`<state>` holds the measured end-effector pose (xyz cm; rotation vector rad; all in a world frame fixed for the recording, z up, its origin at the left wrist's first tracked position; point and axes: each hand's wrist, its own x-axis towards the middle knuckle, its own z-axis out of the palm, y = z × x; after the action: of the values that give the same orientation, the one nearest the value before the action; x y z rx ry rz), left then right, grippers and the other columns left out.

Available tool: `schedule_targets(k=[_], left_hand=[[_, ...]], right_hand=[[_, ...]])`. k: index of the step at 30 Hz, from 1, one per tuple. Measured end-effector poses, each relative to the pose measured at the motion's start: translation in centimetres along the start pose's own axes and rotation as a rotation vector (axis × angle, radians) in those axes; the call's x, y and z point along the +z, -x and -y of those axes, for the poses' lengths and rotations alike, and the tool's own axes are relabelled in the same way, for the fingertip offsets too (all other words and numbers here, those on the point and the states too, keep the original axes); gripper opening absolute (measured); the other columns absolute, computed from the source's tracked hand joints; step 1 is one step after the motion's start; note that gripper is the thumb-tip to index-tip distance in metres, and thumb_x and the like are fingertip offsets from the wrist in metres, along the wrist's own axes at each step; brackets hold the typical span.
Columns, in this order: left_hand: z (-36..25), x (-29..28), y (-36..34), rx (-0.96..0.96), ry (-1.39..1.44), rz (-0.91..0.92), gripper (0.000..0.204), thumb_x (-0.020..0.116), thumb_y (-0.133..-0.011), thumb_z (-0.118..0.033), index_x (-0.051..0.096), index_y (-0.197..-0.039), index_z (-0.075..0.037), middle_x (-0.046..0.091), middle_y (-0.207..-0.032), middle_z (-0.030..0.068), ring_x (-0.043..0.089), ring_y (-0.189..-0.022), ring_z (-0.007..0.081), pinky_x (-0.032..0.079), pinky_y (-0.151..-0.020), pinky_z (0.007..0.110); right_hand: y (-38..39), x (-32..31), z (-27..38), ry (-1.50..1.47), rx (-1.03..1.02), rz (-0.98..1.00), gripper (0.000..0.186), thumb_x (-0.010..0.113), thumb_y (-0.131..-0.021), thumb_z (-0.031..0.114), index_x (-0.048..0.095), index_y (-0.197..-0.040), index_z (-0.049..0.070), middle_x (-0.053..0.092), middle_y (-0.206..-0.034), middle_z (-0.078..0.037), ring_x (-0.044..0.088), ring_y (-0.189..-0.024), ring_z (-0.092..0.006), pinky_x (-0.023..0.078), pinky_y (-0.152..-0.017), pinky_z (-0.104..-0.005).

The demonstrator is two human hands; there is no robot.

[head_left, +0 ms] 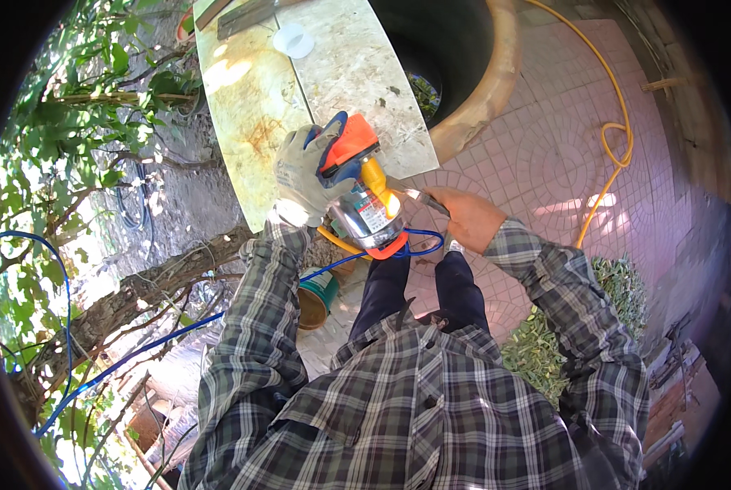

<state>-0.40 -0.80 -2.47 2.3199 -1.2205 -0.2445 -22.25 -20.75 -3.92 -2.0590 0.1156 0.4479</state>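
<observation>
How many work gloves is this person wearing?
1: a grey glove on the left hand, gripping the orange and silver pump. The right hand is bare, holding a metal tool.

A pump (365,204) is hanging between the left hand (300,175) and the right hand (463,214), before a slab (259,106) lying left of a well (472,73); a bucket (316,298) is sitting below.
</observation>
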Motion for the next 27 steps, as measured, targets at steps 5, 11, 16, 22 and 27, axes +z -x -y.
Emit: schedule_targets(k=[5,11,16,22,27], left_hand=[[0.0,-0.6,0.2,0.078,0.005,-0.061,0.078,0.074,-0.059,-0.024,0.061,-0.135,-0.013,0.060,-0.106,0.0180,0.060,-0.094,0.0370,0.050,-0.084,0.041],[-0.1,-1.3,0.1,0.092,0.076,-0.048,0.076,0.074,-0.059,-0.026,0.063,-0.132,-0.012,0.060,-0.107,0.0190,0.061,-0.096,0.0375,0.051,-0.085,0.042],[1.5,-1.5,0.7,0.142,0.139,-0.011,0.089,0.082,-0.056,-0.034,0.057,-0.139,-0.014,0.058,-0.112,0.0155,0.056,-0.103,0.0359,0.048,-0.090,0.045],[2.9,-0.9,1.2,0.197,0.229,-0.126,0.101,0.062,-0.065,-0.083,0.061,-0.133,-0.008,0.061,-0.104,0.0178,0.060,-0.093,0.0373,0.050,-0.081,0.045],[2.9,-1.6,0.8,0.285,0.204,-0.082,0.099,0.069,-0.059,-0.075,0.061,-0.134,-0.011,0.062,-0.108,0.0173,0.060,-0.095,0.0373,0.050,-0.083,0.046]], right_hand=[[-1.7,-1.8,-0.8,0.020,-0.027,0.080,0.047,0.048,-0.083,0.000,0.050,-0.130,-0.004,0.061,-0.118,-0.028,0.059,-0.111,-0.0421,0.048,-0.094,-0.0462],[-3.0,-4.0,0.0,0.041,-0.103,0.246,0.060,0.041,-0.078,-0.010,0.044,-0.138,-0.005,0.053,-0.131,-0.029,0.051,-0.124,-0.0417,0.041,-0.105,-0.0438],[-3.9,-4.5,1.2,0.039,-0.205,0.320,0.066,0.041,-0.073,-0.012,0.042,-0.138,-0.006,0.053,-0.127,-0.028,0.051,-0.122,-0.0422,0.042,-0.103,-0.0448],[-5.3,-4.2,2.4,0.174,-0.297,0.292,0.060,0.049,-0.074,-0.008,0.046,-0.134,-0.005,0.054,-0.120,-0.023,0.053,-0.115,-0.0401,0.044,-0.097,-0.0457],[-5.8,-5.0,4.1,0.234,-0.270,0.355,0.040,0.060,-0.079,0.001,0.053,-0.119,-0.002,0.058,-0.109,-0.019,0.056,-0.109,-0.0377,0.046,-0.090,-0.0468]])
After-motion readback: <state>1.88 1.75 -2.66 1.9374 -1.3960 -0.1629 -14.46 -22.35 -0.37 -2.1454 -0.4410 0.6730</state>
